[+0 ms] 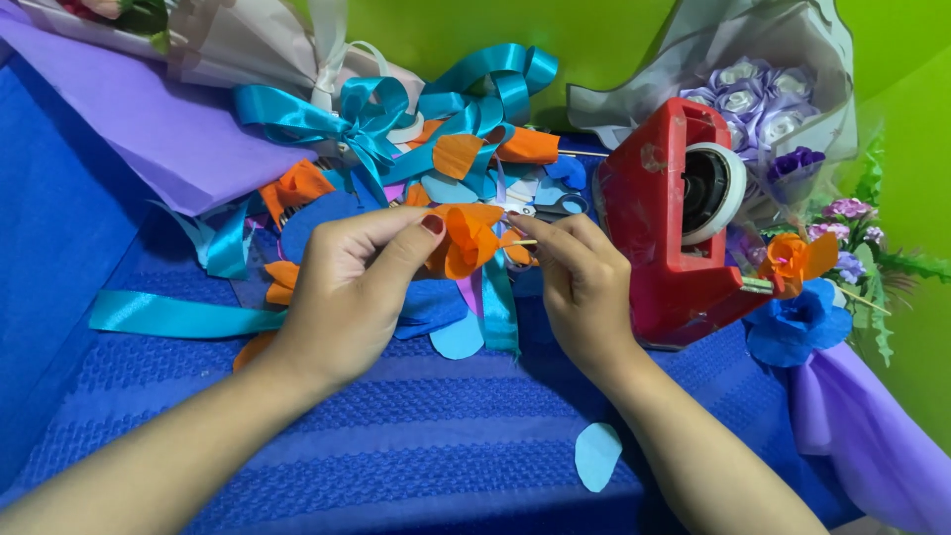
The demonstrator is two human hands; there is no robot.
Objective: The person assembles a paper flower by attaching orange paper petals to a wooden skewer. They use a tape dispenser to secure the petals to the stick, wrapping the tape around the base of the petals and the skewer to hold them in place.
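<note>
Green walls, blue cloth (416,436); both hands' fingers (396,253) pinch an orange paper flower (466,243).

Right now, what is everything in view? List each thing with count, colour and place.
paper flower: one, orange, centre, held by both hands
stick: one, thin, pale, at the flower's base
tape dispenser: one, red, right of the hands
ribbon bow: one, teal, top centre
ribbon strip: one, teal, left on the cloth
loose petal: one, light blue, lower centre
bouquet: one, lilac roses in grey wrap, top right
scissors: one, blue handles, behind the flower
cloth: one, blue, under everything
left hand: pinching the flower
right hand: pinching the stick
</note>
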